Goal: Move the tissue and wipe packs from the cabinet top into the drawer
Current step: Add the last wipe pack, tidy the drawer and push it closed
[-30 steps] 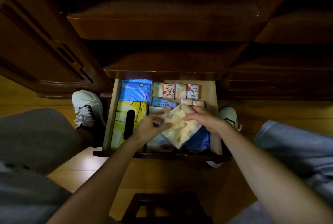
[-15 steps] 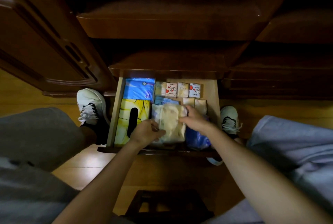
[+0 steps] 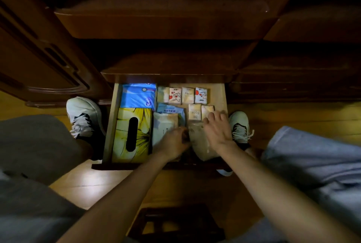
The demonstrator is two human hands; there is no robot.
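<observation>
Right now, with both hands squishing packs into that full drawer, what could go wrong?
1. The beige pack under the right hand sits at the drawer's front edge; it might stick up and jam the drawer when it shuts.
2. The left hand pushing beside the white pack could crumple it.

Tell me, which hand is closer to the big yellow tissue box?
Left. The left hand sits just right of the yellow tissue box; the right hand is farther right, on a pale pack.

The open wooden drawer (image 3: 219,94) is packed nearly full; bare floor shows only at its upper right, beneath the overhanging dark cabinet ledge (image 3: 168,71).
</observation>
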